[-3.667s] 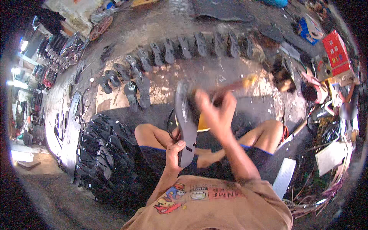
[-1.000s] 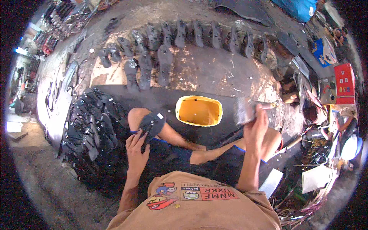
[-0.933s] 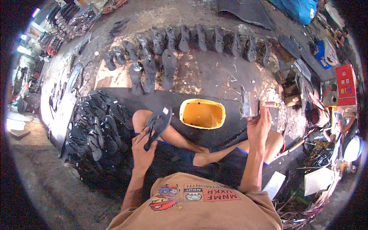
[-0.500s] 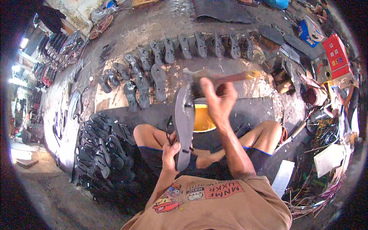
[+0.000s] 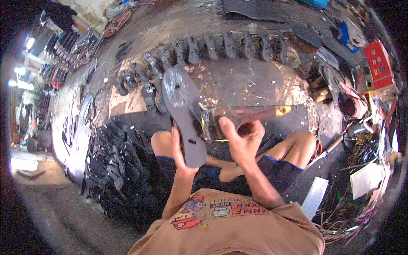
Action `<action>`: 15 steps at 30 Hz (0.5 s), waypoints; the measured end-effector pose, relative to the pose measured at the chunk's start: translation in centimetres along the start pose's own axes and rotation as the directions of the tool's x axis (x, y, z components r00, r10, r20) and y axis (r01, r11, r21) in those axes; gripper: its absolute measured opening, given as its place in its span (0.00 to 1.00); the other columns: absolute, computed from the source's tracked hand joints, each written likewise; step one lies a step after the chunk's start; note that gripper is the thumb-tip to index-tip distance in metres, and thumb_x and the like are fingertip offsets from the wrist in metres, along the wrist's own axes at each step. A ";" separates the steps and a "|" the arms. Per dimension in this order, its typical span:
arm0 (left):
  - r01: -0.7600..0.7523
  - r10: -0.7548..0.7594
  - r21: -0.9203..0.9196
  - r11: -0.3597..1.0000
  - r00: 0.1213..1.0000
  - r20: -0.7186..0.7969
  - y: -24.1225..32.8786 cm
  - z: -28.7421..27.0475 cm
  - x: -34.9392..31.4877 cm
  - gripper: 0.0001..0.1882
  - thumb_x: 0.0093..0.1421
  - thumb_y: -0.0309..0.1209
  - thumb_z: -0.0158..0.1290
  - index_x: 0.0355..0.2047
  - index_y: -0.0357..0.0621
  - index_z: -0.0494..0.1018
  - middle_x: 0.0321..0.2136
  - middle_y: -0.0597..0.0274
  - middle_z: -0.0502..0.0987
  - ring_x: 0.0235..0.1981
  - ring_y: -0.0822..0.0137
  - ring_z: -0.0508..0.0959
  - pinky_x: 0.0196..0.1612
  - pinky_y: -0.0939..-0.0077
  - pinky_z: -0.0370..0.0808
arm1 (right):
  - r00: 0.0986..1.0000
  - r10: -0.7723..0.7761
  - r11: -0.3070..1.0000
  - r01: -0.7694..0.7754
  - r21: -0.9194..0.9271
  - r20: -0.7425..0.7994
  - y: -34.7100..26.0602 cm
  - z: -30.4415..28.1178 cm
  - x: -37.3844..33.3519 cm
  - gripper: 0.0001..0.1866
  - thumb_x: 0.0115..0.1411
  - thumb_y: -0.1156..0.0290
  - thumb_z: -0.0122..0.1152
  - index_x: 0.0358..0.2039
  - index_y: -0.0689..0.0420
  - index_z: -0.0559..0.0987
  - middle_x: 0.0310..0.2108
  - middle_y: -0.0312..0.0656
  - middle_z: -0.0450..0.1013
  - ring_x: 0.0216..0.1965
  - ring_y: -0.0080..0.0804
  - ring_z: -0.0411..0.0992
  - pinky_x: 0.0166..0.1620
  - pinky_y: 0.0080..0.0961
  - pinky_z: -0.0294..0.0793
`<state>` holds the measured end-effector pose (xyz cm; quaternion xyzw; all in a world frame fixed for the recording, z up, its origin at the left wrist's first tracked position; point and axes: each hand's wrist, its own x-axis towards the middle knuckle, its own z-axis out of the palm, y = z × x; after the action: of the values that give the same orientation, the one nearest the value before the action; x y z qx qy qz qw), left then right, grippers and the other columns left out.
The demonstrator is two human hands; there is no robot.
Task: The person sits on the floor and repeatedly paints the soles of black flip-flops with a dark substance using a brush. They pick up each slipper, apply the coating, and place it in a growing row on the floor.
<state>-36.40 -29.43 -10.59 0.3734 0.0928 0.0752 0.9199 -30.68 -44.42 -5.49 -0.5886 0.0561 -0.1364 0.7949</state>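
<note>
While left hand [image 5: 180,148] holds black sole [image 5: 183,112], right hand [image 5: 243,137] grips probably brush [image 5: 250,115]

Your left hand [image 5: 180,146] grips a dark rubber sandal sole [image 5: 183,112] upright. Your right hand [image 5: 240,138] presses a wooden-handled brush [image 5: 250,115] against it, glue strands between.

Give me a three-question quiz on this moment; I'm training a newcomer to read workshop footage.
1. Which hand holds the dark sandal sole?
2. True or false: the right hand holds a brush whose bristles are next to the sole.
3. Where is the heap of black sandals: A, at the person's left; B, at their right?

Key: 1. The left hand. 2. True. 3. A.
</note>
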 end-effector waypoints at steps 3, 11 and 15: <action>0.084 -0.070 -0.116 0.990 0.990 0.121 -0.9 0.3 1.8 0.26 0.76 0.52 0.40 0.62 0.47 0.70 0.52 0.60 0.81 0.50 0.61 0.81 0.55 0.60 0.79 | 0.943 -0.167 0.930 0.247 -0.272 0.287 0.3 -0.1 -2.6 0.18 0.53 0.69 0.79 0.42 0.63 0.83 0.38 0.39 0.82 0.38 0.21 0.78 0.42 0.23 0.78; 0.067 -0.081 -0.136 0.988 0.991 -0.104 -1.2 1.7 1.5 0.25 0.75 0.52 0.43 0.61 0.48 0.69 0.48 0.60 0.79 0.49 0.61 0.80 0.52 0.61 0.78 | 0.902 -0.300 0.828 0.407 -0.386 0.309 -0.1 -0.9 -2.1 0.18 0.53 0.67 0.78 0.40 0.64 0.85 0.31 0.41 0.83 0.35 0.28 0.81 0.41 0.27 0.81; 0.020 -0.021 -0.042 0.999 0.999 -0.027 -1.3 -0.7 1.8 0.30 0.75 0.54 0.39 0.63 0.44 0.69 0.50 0.55 0.80 0.46 0.62 0.82 0.46 0.68 0.82 | 0.996 -0.062 0.905 0.083 -0.416 0.063 1.3 -1.3 3.9 0.15 0.57 0.65 0.77 0.36 0.64 0.84 0.29 0.39 0.82 0.28 0.21 0.74 0.33 0.25 0.76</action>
<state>-34.69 -29.46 -12.21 0.3522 0.1077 0.0729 0.9268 -27.10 -46.37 -6.88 -0.7500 0.0430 -0.1365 0.6458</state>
